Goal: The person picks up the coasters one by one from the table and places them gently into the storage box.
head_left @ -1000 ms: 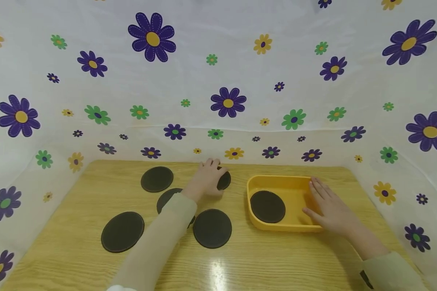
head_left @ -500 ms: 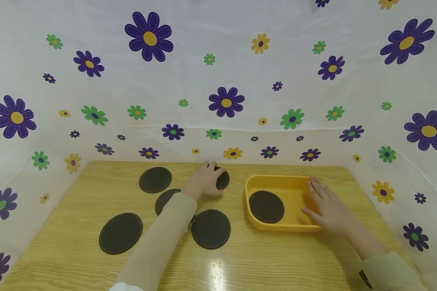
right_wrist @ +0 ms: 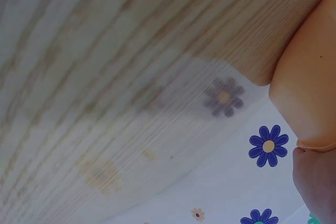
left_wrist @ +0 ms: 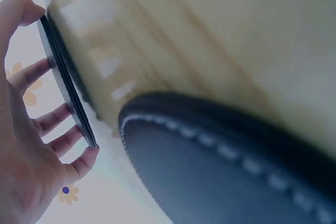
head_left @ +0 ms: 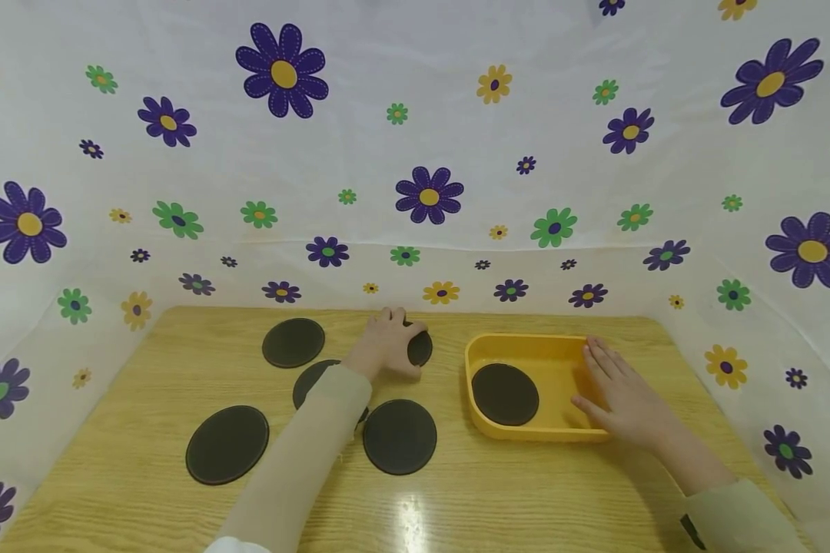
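Note:
My left hand (head_left: 386, 346) holds a round black coaster (head_left: 420, 349) by its edges near the back of the table. In the left wrist view its thumb and fingers spread around the rim of that coaster (left_wrist: 68, 85), seen edge-on. A second coaster with a stitched rim (left_wrist: 178, 177) fills the lower right there. At the right, my right hand (head_left: 622, 403) rests over the end wall of a yellow tray (head_left: 539, 435), fingers straight along the rim and thumb inside. One black coaster (head_left: 505, 394) lies in the tray's left part.
Several more black coasters lie left of the tray: one at the back (head_left: 293, 342), one at the front left (head_left: 227, 445), one in front of the left hand (head_left: 400, 436). Another coaster (head_left: 311, 380) is partly hidden under the left sleeve. A flowered cloth (head_left: 360, 138) surrounds the wooden table (head_left: 498, 499).
The whole head view has shifted slightly. Both hands keep nearly the same places, the left at the back coaster and the right on the tray.

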Tool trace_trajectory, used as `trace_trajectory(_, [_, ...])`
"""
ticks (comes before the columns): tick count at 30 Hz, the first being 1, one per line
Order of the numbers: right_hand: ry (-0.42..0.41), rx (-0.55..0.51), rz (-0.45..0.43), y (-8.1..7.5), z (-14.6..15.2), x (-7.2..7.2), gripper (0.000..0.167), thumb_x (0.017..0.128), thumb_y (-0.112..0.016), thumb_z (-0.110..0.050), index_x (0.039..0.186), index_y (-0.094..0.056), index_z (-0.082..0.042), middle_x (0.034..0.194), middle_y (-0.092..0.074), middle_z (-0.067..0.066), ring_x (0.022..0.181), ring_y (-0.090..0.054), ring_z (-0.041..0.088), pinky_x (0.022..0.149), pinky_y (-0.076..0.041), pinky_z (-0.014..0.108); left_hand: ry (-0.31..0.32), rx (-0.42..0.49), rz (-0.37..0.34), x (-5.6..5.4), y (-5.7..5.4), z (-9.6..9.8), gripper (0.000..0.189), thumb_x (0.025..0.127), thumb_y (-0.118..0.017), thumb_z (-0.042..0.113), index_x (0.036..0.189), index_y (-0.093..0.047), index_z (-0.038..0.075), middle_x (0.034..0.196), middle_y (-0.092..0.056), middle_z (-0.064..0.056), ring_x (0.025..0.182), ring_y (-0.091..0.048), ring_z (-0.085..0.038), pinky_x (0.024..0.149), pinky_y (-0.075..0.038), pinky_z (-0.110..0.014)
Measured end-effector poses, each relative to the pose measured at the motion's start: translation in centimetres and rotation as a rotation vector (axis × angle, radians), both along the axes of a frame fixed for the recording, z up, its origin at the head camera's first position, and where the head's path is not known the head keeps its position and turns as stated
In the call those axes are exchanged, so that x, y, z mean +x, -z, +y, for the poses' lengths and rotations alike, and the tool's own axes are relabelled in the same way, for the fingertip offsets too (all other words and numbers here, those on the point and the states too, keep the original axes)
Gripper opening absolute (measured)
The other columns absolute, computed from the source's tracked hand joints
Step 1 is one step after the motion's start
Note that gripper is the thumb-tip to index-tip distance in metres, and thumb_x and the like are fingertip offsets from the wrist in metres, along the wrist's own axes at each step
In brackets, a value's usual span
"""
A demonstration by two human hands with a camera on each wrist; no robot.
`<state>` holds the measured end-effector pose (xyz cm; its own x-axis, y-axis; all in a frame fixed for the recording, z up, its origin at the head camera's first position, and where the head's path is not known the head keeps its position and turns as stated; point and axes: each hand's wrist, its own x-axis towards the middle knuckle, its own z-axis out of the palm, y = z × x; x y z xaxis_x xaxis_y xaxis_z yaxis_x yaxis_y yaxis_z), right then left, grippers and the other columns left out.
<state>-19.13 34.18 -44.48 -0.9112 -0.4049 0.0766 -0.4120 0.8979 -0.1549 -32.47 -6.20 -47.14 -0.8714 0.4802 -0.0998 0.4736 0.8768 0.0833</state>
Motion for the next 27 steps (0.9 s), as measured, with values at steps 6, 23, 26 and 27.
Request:
trace_trajectory(6, [0.006,-0.009,-0.011,-0.1,-0.3,0.0,0.089,0.108,-0.054,-0.047,0.163,-0.019,0.013,0.174,-0.012,0.031,0.164,-0.010,0.045,0.123,0.020,0.016,0.024,0.004,0.037,-0.1,-0.3,-0.3,0.087,0.079,-0.079,0.055,0.156,-0.050,0.028,0.149,-0.045,-0.019,0.133,-0.042,-0.038,0.104,-0.048,-0.059])
trace_trajectory(23, [-0.034,0.012,0.075,0.7,0.4,-0.1,0.086,0.109,-0.054,-0.044,0.163,-0.020,0.014,0.175,-0.010,0.029,0.167,-0.004,0.038,0.121,0.020,0.013,0.222,0.032,0.157,2.1,-5.9,3.6,0.092,0.077,-0.078,0.059,0.159,-0.046,0.033,0.159,-0.040,-0.018,0.139,-0.042,-0.038,0.106,-0.046,-0.057])
trace_trajectory(26, [-0.042,0.010,0.084,0.9,0.5,-0.1,0.086,0.109,-0.053,-0.044,0.163,-0.019,0.014,0.175,-0.009,0.029,0.167,0.000,0.035,0.121,0.020,0.013,0.263,0.038,0.187,2.6,-6.3,4.5,0.092,0.076,-0.077,0.060,0.158,-0.046,0.033,0.157,-0.042,-0.017,0.137,-0.044,-0.037,0.104,-0.047,-0.055])
trace_trajectory(27, [-0.043,0.009,0.089,0.9,0.5,-0.1,0.086,0.109,-0.053,-0.044,0.163,-0.019,0.014,0.175,-0.009,0.029,0.167,0.000,0.035,0.121,0.020,0.013,0.277,0.040,0.195,2.7,-6.4,4.9,0.091,0.076,-0.077,0.060,0.158,-0.047,0.033,0.157,-0.043,-0.017,0.137,-0.044,-0.037,0.105,-0.047,-0.055])
